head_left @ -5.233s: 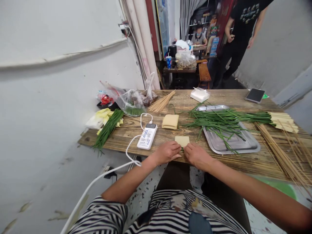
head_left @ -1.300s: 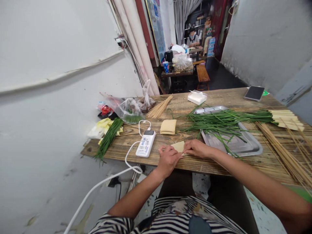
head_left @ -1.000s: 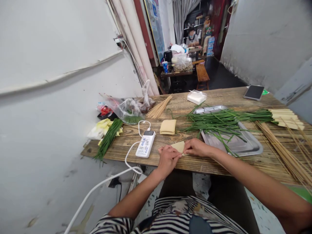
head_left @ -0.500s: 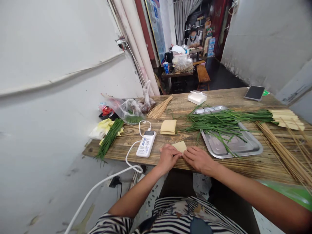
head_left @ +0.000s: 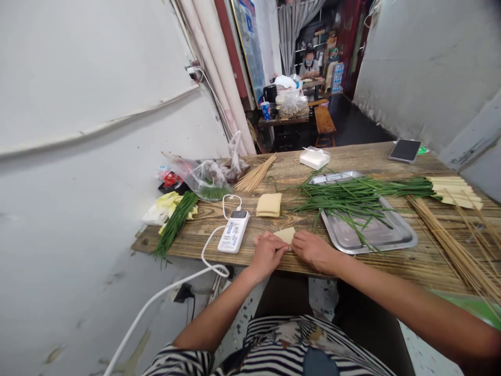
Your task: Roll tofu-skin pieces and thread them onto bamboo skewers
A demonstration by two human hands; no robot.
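**Your right hand just flattened out, and the sheet's now worked from both sides**

So the big change is your right hand (head_left: 312,249). About a second ago it's side-on, reaching in from over by the tray (head_left: 401,235); now it's turned back-up and sits lower, right across from your left hand (head_left: 268,256). Your left hand barely shifts: thumb and fingers look pinched together on the near edge of the sheet (head_left: 287,234). Your right hand's fingers are bunched and bent down at the sheet's right side, but the thumb's hidden, so I can't tell if that's a real pinch or just a press.

The sheet itself is on the tabletop (head_left: 352,156), close to your edge and nearer you than the stack (head_left: 268,204). It's at an angle now, where five seconds back it's pretty square to you. Stack hasn't budged, and the greens (head_left: 344,193) still lie across the tray.

What that means, as I read it: you've got the near edge steadied at two spots, better for keeping it even. The far corner's still flat, so you're only partway through it. Can't tell what's under your fingers.
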